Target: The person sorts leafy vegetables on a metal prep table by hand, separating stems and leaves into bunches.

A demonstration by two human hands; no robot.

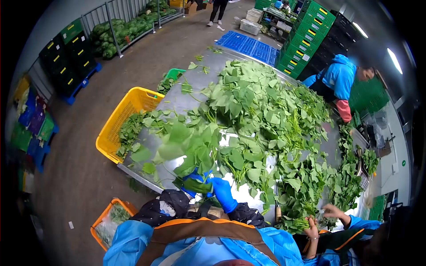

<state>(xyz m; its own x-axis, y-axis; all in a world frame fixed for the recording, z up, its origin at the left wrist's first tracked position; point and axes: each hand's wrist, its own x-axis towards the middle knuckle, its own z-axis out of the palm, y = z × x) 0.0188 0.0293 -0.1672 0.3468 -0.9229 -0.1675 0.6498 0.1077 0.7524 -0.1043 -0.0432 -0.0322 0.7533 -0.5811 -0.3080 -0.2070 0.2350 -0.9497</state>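
Observation:
Both of my hands wear blue gloves and meet at the near edge of a metal table (pixel 173 101). My left hand (pixel 190 185) is closed round a bunch of leafy greens (pixel 199 155), its fingers partly covered by leaves and a dark green patch. Beside it, my right hand (pixel 222 191) reaches in from the right with its fingers closed at the stems of the same bunch. The leaves above the hands are blurred. A large heap of leafy greens (pixel 248 93) covers the middle of the table.
A yellow basket (pixel 113 122) adjoins the table's left edge. An orange crate (pixel 94 230) stands on the floor. At the lower right, a co-worker's bare hands (pixel 313 228) hold greens. Another person in blue (pixel 339 75) works at the far right, near stacked green crates (pixel 306 37).

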